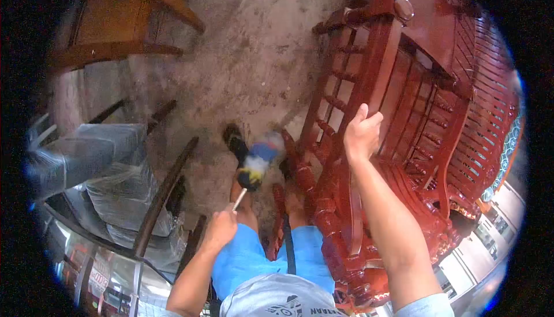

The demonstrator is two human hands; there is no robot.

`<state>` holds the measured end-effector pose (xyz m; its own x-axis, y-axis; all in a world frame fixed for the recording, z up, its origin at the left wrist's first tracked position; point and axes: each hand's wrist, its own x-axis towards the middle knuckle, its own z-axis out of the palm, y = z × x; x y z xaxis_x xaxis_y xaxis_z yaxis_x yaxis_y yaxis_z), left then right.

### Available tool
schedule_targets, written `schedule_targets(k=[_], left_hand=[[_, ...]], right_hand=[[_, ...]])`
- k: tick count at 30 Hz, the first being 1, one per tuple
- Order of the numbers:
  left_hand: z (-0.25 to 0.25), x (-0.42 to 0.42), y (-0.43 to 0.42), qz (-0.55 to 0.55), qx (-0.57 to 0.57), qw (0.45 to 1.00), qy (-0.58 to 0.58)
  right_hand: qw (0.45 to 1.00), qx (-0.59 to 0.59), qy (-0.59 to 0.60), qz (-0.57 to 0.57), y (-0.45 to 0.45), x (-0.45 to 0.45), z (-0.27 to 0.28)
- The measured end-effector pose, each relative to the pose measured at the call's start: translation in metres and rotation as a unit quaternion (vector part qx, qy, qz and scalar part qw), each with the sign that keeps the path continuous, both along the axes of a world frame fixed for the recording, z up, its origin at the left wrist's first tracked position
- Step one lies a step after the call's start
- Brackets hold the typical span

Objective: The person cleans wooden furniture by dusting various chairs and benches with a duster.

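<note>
My left hand (220,230) is closed round the thin pale stick of a duster (258,164). The duster's head is blurred, with blue, white, yellow and black parts, and hangs in front of my legs. My right hand (365,133) is raised over the glossy red-brown wooden chair (378,69) on the right, its fingers curled in and its thumb up. No object shows in its fingers. From this angle, any contact between that hand and the wood is unclear.
Brown wooden furniture (112,17) stands at the upper left. Plastic-wrapped pieces (115,184) and dark curved wooden bars (167,196) are at the left. More red slatted furniture (485,103) stands at the far right. Concrete floor (248,46) runs between them.
</note>
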<state>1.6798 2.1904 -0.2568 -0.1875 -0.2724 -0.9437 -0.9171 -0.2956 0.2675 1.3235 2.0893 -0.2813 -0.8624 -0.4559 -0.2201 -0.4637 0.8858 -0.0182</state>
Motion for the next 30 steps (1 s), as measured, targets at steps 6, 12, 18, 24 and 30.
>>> schedule_targets(k=[6, 12, 18, 24, 30], left_hand=[[-0.002, -0.051, -0.003, 0.142, -0.136, 0.955, 0.220], [-0.038, -0.094, 0.053, 0.069, 0.007, 0.994, 0.085], [0.082, -0.030, -0.028, 0.130, -0.062, 0.986, 0.087], [0.177, -0.009, -0.095, 0.321, -0.059, 0.926, 0.192], [0.196, -0.078, -0.128, 0.341, 0.021, 0.877, 0.337]], right_hand=[[1.000, -0.012, -0.023, -0.010, -0.002, -0.001, 0.004], [0.996, -0.031, -0.068, -0.043, -0.012, 0.003, 0.022], [0.988, -0.068, -0.133, -0.049, -0.001, -0.005, 0.036], [0.984, -0.045, -0.166, -0.042, 0.002, 0.006, 0.080], [0.572, -0.227, -0.788, -0.022, 0.041, 0.108, 0.241]])
